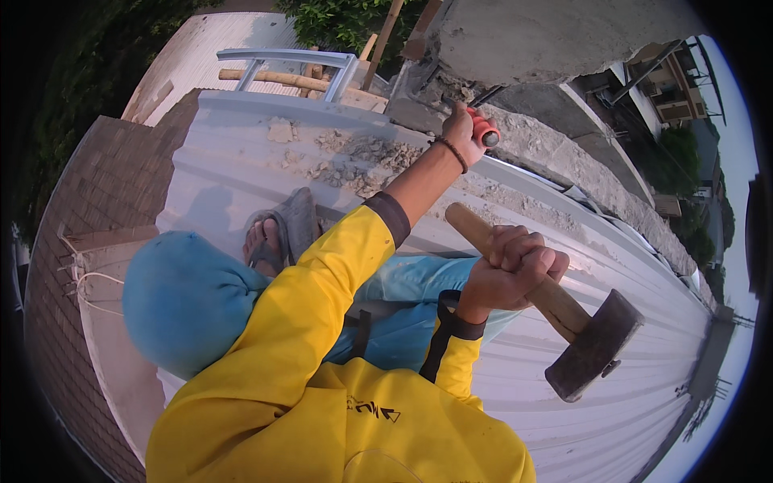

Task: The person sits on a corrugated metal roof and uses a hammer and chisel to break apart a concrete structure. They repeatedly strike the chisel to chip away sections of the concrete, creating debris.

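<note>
My left hand (456,130) is stretched far forward and wrapped round a chisel (485,129) with an orange-red hand guard. The chisel's round struck end faces back toward me. Its working end lies toward the broken edge of the concrete (451,84), and I cannot tell whether it touches. Closer to my body, my right hand (515,270) grips the wooden handle of a club hammer (594,344). The hammer's dark, heavy steel head hangs to the lower right, apart from the chisel.
I am on a pale corrugated metal roof (636,306). Concrete rubble (370,157) lies by a sandalled foot (274,233). A rough concrete wall (555,40) rises ahead. A metal frame (290,56) and a bamboo pole (278,78) are at the far left, a shingled roof (88,217) beyond.
</note>
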A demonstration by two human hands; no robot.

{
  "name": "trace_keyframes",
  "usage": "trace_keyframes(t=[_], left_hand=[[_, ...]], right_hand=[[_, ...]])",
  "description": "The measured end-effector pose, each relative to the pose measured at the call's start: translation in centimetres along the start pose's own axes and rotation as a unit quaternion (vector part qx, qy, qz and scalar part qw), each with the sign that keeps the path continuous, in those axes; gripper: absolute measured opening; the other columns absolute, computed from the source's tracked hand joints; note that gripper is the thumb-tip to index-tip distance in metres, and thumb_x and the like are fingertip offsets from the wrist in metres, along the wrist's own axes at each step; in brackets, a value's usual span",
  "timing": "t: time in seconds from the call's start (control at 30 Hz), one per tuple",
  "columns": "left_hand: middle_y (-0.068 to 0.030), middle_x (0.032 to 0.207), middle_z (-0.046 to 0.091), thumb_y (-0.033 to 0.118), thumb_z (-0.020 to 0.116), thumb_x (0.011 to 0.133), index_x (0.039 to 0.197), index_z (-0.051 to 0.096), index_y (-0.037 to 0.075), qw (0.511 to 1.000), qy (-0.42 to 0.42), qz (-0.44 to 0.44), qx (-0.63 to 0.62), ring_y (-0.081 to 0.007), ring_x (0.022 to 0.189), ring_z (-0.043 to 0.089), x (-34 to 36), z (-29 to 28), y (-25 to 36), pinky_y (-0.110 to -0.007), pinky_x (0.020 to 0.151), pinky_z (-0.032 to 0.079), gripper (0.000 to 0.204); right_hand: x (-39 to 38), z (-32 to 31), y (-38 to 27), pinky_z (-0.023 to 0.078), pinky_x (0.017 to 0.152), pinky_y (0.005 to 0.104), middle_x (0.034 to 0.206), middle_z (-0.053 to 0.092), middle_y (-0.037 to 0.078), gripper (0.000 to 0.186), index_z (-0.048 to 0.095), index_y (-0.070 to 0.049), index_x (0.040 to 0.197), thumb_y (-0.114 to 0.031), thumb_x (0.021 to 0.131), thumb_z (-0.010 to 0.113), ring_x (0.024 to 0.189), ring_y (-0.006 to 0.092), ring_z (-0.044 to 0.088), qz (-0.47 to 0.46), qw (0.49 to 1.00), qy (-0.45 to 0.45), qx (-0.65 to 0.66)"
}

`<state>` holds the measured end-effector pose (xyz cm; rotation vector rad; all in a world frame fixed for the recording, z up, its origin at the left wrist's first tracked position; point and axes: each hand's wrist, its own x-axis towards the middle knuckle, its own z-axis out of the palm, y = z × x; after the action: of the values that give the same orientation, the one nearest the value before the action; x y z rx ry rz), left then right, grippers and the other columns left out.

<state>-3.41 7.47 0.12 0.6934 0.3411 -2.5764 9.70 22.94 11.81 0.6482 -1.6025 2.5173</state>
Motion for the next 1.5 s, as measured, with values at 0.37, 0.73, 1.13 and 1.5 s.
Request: trace_keyframes(t=[0.37, 0.73, 1.13, 1.5], left_hand=[[-0.0044, 0.073, 0.051, 0.027, 0.045, 0.101, 0.089, 0.046, 0.009, 0.999, -0.005, 0.005, -0.054, -0.0223, 0.066, 0.055, 0.1, 1.2, -0.2, -0.041, 0.065, 0.053, 0.022], [-0.0028, 0.075, 0.052, 0.035, 0.040, 0.102, 0.088, 0.046, 0.012, 0.997, -0.067, 0.001, 0.046, -0.0232, 0.069, 0.055, 0.1, -0.2, 0.4, -0.046, 0.066, 0.054, 0.028], [-0.0056, 0.069, 0.052, 0.027, 0.042, 0.096, 0.073, 0.046, 0.009, 0.998, -0.035, -0.001, 0.049, -0.0232, 0.064, 0.053, 0.2, 0.1, 0.9, -0.043, 0.069, 0.050, 0.029], [-0.0050, 0.074, 0.051, 0.035, 0.043, 0.101, 0.081, 0.047, 0.011, 0.993, -0.086, -0.019, 0.082, -0.0236, 0.064, 0.054, 0.3, -2.0, 1.4, -0.047, 0.069, 0.050, 0.032]], right_hand=[[0.7, -1.2, -2.9, 0.033, 0.043, 0.0261, 0.053, 0.031, -0.003, 0.025, 0.035, -0.012, 0.075, -0.011, 0.095, 0.051, 0.043, 0.0075, 0.030, 0.086, 0.995, -0.040, -0.027], [-2.7, -2.7, 6.6, 0.034, 0.041, 0.0249, 0.058, 0.042, -0.002, 0.017, 0.047, -0.007, 0.084, -0.013, 0.094, 0.060, 0.043, 0.0079, 0.039, 0.388, 0.918, -0.039, -0.077], [1.4, 0.1, 0.9, 0.038, 0.047, 0.0289, 0.054, 0.044, 0.000, 0.026, 0.040, -0.008, 0.074, -0.015, 0.093, 0.057, 0.046, 0.0105, 0.040, 0.041, 0.996, -0.002, -0.073], [1.0, -3.0, -3.2, 0.039, 0.048, 0.0288, 0.054, 0.031, -0.001, 0.026, 0.032, -0.013, 0.076, -0.018, 0.098, 0.044, 0.044, 0.0092, 0.031, 0.002, 1.000, 0.005, -0.003]])
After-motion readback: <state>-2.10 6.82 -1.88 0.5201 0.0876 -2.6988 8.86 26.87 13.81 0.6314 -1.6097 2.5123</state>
